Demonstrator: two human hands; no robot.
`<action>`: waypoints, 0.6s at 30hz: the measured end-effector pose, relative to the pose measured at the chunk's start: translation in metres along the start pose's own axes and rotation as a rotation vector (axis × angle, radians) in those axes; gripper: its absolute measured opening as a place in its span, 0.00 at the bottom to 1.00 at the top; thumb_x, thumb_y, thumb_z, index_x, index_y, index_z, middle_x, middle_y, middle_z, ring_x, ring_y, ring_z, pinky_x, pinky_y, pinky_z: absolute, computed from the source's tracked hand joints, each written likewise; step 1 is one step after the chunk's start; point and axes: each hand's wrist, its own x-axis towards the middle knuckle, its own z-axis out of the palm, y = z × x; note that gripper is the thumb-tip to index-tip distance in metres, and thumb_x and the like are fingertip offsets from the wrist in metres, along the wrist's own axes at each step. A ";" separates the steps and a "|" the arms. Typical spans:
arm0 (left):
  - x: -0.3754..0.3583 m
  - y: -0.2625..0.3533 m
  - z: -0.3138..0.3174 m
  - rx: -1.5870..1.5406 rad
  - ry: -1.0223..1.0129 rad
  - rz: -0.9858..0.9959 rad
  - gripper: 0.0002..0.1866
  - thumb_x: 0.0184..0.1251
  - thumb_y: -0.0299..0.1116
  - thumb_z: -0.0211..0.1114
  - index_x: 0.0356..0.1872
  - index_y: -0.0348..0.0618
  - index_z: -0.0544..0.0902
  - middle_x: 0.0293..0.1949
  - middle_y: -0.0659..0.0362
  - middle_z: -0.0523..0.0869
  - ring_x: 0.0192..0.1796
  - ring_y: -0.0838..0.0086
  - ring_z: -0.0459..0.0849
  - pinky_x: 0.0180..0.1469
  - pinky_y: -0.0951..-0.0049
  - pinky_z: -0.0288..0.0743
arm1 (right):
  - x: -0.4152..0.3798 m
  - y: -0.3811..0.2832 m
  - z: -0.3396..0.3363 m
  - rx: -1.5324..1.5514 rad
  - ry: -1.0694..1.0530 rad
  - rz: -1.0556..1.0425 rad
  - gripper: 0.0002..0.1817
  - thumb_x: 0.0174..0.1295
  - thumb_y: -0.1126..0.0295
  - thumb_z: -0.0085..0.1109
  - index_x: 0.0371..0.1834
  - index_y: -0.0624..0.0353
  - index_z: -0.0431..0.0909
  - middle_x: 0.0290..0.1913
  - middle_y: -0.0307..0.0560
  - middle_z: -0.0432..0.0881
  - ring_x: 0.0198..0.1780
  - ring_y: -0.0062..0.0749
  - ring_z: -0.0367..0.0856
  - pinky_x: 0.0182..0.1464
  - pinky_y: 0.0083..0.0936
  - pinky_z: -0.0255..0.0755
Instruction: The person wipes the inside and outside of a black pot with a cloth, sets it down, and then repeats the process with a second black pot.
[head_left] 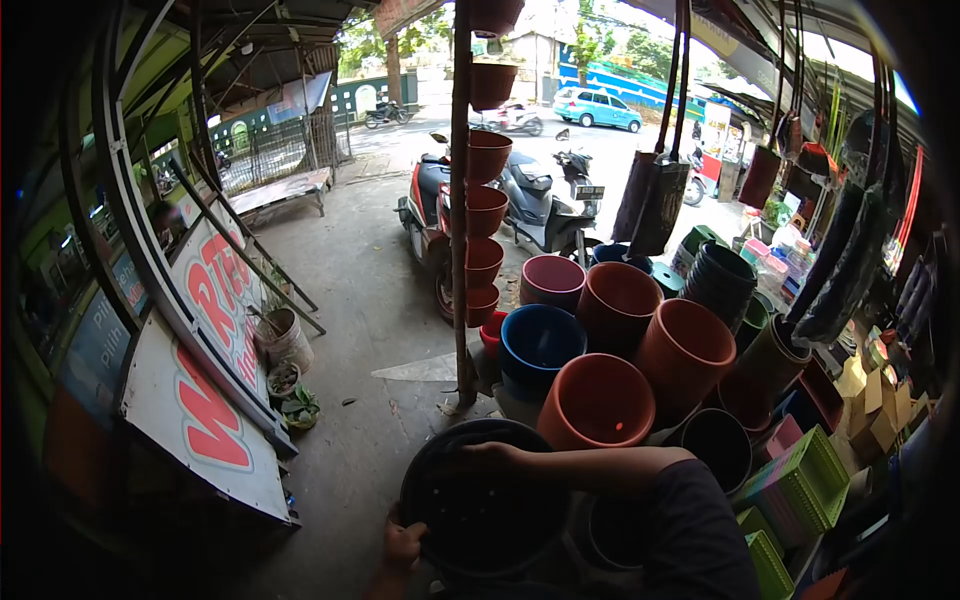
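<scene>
A large black pot [490,545] with small holes in its bottom is at the lower middle, its open top facing me. My left hand [403,540] grips the pot's left rim, with the thumb over the edge. My right arm reaches across from the right, and my right hand [490,458] is inside the pot near its far wall. Its fingers are dark and hard to make out. Just beyond the pot stand an orange-brown pot [598,400] and a blue pot [542,345].
A wooden post [461,250] with hanging terracotta pots [485,208] rises ahead. More pots and green baskets [800,490] stand right. A white signboard [205,430] leans at left. Motorbikes [545,200] are parked beyond, and a light-blue car [597,108] is on the road.
</scene>
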 end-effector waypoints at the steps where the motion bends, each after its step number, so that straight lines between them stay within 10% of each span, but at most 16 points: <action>1: -0.001 0.005 -0.001 0.006 -0.013 -0.004 0.30 0.45 0.12 0.53 0.56 0.34 0.71 0.45 0.53 0.82 0.45 0.65 0.84 0.49 0.68 0.82 | -0.001 -0.002 -0.008 -0.004 -0.008 0.012 0.28 0.70 0.62 0.39 0.73 0.55 0.63 0.72 0.46 0.66 0.75 0.40 0.58 0.79 0.37 0.45; 3: -0.001 0.013 -0.008 -0.060 0.068 -0.003 0.30 0.44 0.12 0.53 0.55 0.35 0.72 0.43 0.54 0.83 0.42 0.65 0.85 0.46 0.69 0.82 | -0.009 -0.006 -0.019 0.466 -0.463 0.534 0.24 0.68 0.55 0.47 0.62 0.55 0.75 0.63 0.44 0.76 0.69 0.38 0.67 0.73 0.34 0.57; 9: 0.012 0.025 -0.028 -0.038 0.080 0.228 0.30 0.41 0.11 0.49 0.51 0.40 0.74 0.45 0.55 0.82 0.45 0.65 0.84 0.45 0.68 0.83 | -0.003 -0.101 -0.020 0.466 -0.741 0.640 0.26 0.66 0.55 0.48 0.62 0.57 0.74 0.67 0.49 0.72 0.73 0.49 0.61 0.71 0.62 0.51; 16: 0.013 0.003 -0.007 -0.086 0.069 0.256 0.15 0.67 0.28 0.64 0.53 0.41 0.75 0.46 0.56 0.83 0.47 0.68 0.84 0.50 0.69 0.80 | 0.106 -0.182 -0.045 1.557 0.076 1.142 0.31 0.66 0.48 0.51 0.66 0.56 0.69 0.64 0.52 0.73 0.66 0.40 0.69 0.66 0.50 0.61; 18: 0.022 -0.031 -0.035 -0.096 -0.019 0.201 0.15 0.69 0.32 0.64 0.54 0.41 0.76 0.47 0.56 0.83 0.47 0.69 0.84 0.51 0.69 0.79 | 0.131 -0.135 -0.084 2.502 0.149 1.537 0.31 0.70 0.43 0.47 0.64 0.57 0.68 0.51 0.50 0.78 0.51 0.33 0.76 0.55 0.36 0.69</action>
